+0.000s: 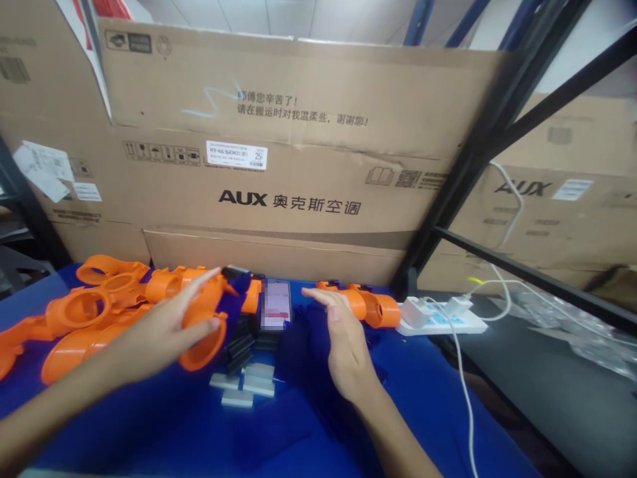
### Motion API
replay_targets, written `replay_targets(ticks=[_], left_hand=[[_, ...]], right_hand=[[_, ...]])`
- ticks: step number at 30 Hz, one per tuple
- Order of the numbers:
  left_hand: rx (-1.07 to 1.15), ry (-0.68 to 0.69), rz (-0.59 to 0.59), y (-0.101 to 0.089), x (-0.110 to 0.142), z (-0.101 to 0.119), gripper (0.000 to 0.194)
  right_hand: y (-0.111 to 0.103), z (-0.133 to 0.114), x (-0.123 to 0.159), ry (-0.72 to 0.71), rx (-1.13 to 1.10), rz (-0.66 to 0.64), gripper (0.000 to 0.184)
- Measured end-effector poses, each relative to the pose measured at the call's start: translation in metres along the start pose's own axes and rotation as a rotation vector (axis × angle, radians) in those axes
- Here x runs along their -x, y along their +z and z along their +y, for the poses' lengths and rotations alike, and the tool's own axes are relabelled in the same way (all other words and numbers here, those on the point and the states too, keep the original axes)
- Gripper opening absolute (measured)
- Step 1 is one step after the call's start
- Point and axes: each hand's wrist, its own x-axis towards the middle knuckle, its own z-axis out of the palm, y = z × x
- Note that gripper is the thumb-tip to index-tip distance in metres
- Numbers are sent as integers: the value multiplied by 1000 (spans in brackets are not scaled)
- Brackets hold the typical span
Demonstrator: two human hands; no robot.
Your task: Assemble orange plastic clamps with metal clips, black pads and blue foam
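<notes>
Orange plastic ring parts (74, 309) lay left on the blue-covered surface (164, 425). The left hand (166, 328) had its grip spread, thumb and fingers apart beside an orange ring (199, 362); contact could not be told. The step seemed to be positioning; securing that ring would call for closing the thumb. Right of the phone (276, 312), the right hand (346, 345) hung open, fingers extended, near dark blue cloth (303, 352).

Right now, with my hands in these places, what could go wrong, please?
The right hand, near the dark blue cloth, could drag it and shift the phone nearby. The left hand, among the orange pieces, might knock one into the pale grey blocks. The right forearm might snag the white cable to its right.
</notes>
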Motion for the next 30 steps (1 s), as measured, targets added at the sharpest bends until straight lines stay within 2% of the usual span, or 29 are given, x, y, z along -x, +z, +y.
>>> replay_targets(ticks=[3,7,10,12,16,19,21,23,25,28,30], left_hand=[[-399,26,-48,-18,11,-31,68],[-642,95,-74,-5,17,-47,58],[-766,98,-63,10,12,-45,46],[-873,79,-72,14,7,-39,37],[-1027,93,-87,9,0,-18,46],[-946,200,-1,15,-3,4,42],[-751,313,-18,30,-4,18,36],[-507,391,-82,53,-6,28,30],[-284,421,-101,81,-8,34,32],[-125,459,-139,118,-8,38,39],[-66,491,-202,134,-6,39,42]], right_hand=[[-1,-2,-1,-22,-1,0,46],[1,-6,-1,-58,20,-36,45],[2,-7,-2,-83,37,-62,48],[1,-6,-3,-93,66,-66,47],[-1,4,-6,-46,302,-36,31],[-5,17,-7,10,574,-18,27],[-8,25,-7,51,731,-26,27],[-11,32,-6,88,845,-59,26],[-14,37,-4,109,916,-104,25],[-15,42,0,111,976,-160,25],[-16,44,2,114,1008,-190,27]])
